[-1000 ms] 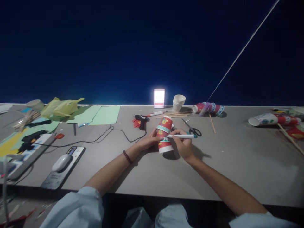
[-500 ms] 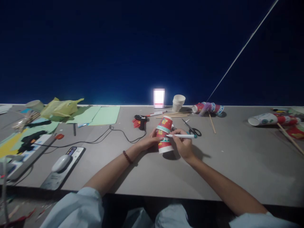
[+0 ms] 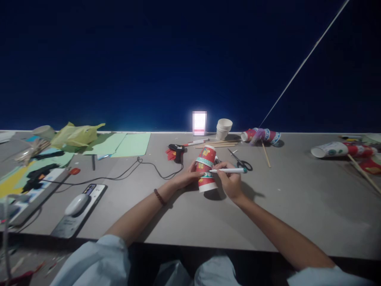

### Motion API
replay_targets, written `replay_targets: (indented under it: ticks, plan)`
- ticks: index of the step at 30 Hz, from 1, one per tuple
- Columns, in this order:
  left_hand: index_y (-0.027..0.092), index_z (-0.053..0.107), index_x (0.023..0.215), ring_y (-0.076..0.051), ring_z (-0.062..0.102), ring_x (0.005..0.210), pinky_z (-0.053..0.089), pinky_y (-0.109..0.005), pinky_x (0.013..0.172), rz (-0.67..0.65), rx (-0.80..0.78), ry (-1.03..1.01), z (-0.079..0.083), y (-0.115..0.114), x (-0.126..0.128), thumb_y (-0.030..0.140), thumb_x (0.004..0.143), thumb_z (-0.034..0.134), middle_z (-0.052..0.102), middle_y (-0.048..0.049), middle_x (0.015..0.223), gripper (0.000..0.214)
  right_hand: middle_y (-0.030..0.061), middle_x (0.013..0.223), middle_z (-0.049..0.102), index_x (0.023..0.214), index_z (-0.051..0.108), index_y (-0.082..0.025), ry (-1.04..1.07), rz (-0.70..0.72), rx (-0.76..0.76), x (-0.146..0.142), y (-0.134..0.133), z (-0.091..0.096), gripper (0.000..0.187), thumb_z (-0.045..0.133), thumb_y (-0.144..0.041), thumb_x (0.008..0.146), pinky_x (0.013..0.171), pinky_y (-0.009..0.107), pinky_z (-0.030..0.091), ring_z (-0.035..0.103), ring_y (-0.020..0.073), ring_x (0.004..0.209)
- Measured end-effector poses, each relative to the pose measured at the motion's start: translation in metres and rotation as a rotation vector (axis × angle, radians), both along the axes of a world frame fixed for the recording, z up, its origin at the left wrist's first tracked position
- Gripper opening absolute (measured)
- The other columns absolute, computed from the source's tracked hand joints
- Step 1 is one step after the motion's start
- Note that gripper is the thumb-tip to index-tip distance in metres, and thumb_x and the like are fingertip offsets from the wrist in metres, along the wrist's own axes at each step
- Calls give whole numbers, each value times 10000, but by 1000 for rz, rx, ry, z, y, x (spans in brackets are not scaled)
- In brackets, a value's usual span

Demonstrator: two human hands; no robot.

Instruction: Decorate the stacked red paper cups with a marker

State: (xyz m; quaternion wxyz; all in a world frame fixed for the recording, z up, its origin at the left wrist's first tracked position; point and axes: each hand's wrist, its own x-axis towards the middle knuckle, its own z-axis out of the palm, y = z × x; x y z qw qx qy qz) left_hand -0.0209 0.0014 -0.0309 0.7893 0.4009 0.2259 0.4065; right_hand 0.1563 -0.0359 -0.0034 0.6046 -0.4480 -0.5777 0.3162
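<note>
A stack of red patterned paper cups [image 3: 206, 167] lies tilted on the grey table [image 3: 190, 214], open end toward me. My left hand [image 3: 186, 177] grips the stack's left side with curled fingers. My right hand [image 3: 230, 180] pinches a white pen [image 3: 228, 170] with a teal cap. The pen lies level and its tip touches the side of the cups.
Scissors [image 3: 241, 161], wooden sticks [image 3: 217, 143], a black glue gun [image 3: 176, 151] with its cord and white cups [image 3: 224, 128] lie behind the hands. Decorated cups [image 3: 262, 136] and more cups [image 3: 342, 150] are to the right. Green paper [image 3: 131, 144], a phone [image 3: 79, 208] are left.
The pen tip has shifted slightly to the right along the cup. Both hands otherwise hold the same pose.
</note>
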Motion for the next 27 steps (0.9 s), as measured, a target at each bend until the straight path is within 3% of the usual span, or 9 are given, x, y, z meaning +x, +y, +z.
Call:
replay_targets:
  ticks: [12,16,27]
  plan:
    - [201,573,1213,-294,618,1152,392,-489,1053,-19,-17,-27,4,-2,0,152,705,788,659,-130,1238,554,9,754,668,731,608,-241,38,11,-15,1,0,1,74,565,-245,791,711,326,508,636,199,752]
    - [218,558,1244,-279,651,1079,396,-483,1043,-25,-63,-59,5,0,2,144,663,789,687,-106,1170,629,12,757,656,738,609,-236,65,-1,-27,1,2,-3,74,571,-259,797,708,330,510,634,200,748]
    - [216,548,1219,-251,659,1055,387,-496,1051,1,-52,-49,5,-2,4,149,665,811,675,-111,1187,617,31,837,678,804,621,-241,-8,-12,16,2,-1,-6,94,583,-320,838,822,375,527,677,233,884]
